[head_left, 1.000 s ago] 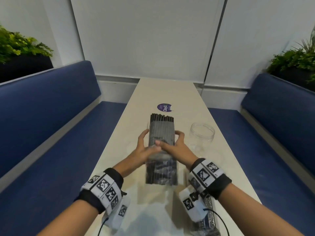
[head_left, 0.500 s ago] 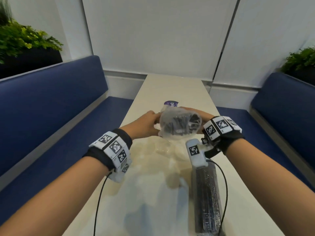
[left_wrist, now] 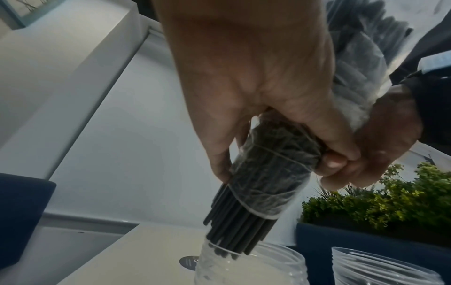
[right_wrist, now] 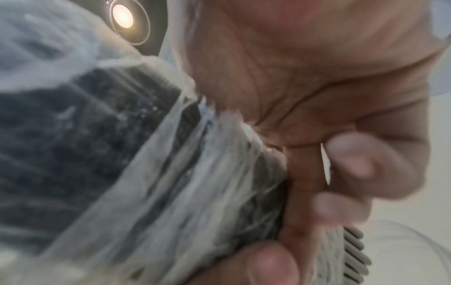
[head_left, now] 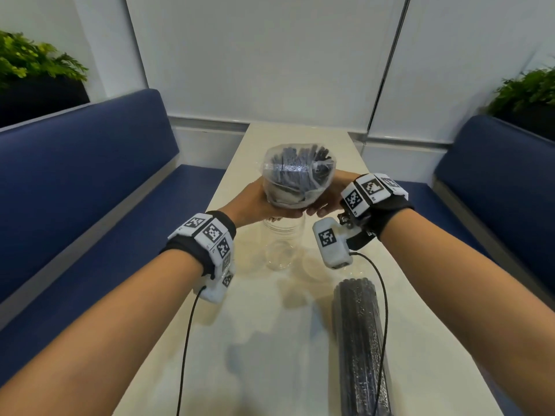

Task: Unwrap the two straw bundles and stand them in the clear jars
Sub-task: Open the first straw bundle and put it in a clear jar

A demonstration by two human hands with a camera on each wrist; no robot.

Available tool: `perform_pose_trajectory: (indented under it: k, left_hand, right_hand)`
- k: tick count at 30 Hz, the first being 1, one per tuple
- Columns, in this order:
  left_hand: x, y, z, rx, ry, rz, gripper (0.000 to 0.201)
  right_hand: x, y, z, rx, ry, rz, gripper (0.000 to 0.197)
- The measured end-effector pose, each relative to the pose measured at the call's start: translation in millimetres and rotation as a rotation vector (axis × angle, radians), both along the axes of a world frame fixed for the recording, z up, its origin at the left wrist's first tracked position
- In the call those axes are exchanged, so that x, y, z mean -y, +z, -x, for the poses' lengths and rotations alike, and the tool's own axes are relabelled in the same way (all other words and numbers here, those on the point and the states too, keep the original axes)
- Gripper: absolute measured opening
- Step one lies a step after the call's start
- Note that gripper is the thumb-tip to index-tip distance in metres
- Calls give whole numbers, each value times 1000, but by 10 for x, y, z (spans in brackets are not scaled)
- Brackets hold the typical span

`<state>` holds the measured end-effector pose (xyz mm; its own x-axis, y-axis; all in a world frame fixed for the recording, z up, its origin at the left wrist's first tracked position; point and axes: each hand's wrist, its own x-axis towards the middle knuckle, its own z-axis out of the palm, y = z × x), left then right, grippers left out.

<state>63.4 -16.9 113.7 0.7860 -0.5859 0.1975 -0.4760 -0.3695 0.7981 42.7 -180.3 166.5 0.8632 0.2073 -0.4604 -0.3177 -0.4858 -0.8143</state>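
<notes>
Fingers of the left hand (left_wrist: 256, 81) are curled round the upright bundle of black plastic straws in crinkled clear wrap (head_left: 297, 172), and fingers of the right hand (head_left: 327, 199) are pinched on the same wrap from the other side — both hands clamped on it. One second ago the bundle was held flat between the hands near the middle of the tabletop; half a second ago it was tipped up with its sealed end toward the head camera. Now it is raised and upright, its open lower end over the nearer ribbed clear plastic jar (left_wrist: 249, 268). In the left wrist view bare straw tips are seen poking out below the wrap edge and dipping past the jar rim — so the wrap is judged open at the bottom and the straws are being fed in, wrap not yet off.

Counts: two straw bundles — one held, one second black straw bundle in clear wrap (head_left: 362, 349) lying lengthwise near the right front edge of the cream tabletop (head_left: 255, 340), untouched. Two clear jars are seen in the left wrist view, the other clear jar (left_wrist: 388, 268) just beside the first; only one (head_left: 283, 244) is made out from the head view. Two hands, both busy. Neither bundle is yet standing in a jar.
</notes>
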Motion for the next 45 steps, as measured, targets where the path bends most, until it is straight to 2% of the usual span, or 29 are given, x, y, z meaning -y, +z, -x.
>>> perform_pose_trajectory:
  k: [3, 5, 7, 9, 11, 15, 20, 25, 31, 35, 38, 39, 42, 45]
  left_hand:
    - [-31, -5, -66, 20, 52, 8, 82]
    - [-45, -6, -127, -13, 97, 54, 87]
    - [-43, 47, -131, -47, 149, 126, 86]
    - [-14, 82, -159, -78, 160, 202, 76]
    - [18, 104, -154, -85, 172, 241, 73]
    - [78, 12, -163, -112, 207, 291, 80]
    - [221, -73, -197, -165, 215, 273, 88]
    - [164, -60, -212, -166, 212, 247, 87]
    - [128, -148, -214, -137, 281, 343, 86]
    - [149, -194, -175, -212, 265, 295, 86]
    - [169, -195, -140, -270, 205, 300, 69]
    - [177, -190, -137, -279, 194, 301, 70]
    - [206, -158, -137, -272, 191, 295, 93]
    - [187, -119, -145, -256, 249, 289, 109]
  right_hand:
    - [-1, 23, -17, 128, -70, 153, 24]
    - [-67, 13, -38, 170, -116, 128, 37]
    - [-117, -43, -84, 234, -154, 40, 59]
    - [-189, -115, -95, 373, -174, -124, 60]
    - [-213, -253, -125, 457, -113, -297, 56]
    - [-193, -464, -134, 463, -171, -433, 51]
    - [-98, -515, -117, 446, -176, -440, 56]
    - [-190, -558, -103, 423, -191, -482, 64]
    - [-347, -536, -100, 475, -243, -617, 66]
    - [-307, -668, -111, 423, -298, -592, 60]
    - [-304, -706, -118, 468, -303, -501, 44]
    - [-289, -708, -135, 470, -304, -472, 42]
    - [-209, -680, -152, 413, -313, -370, 49]
    - [-131, -697, -213, 461, -393, -207, 39]
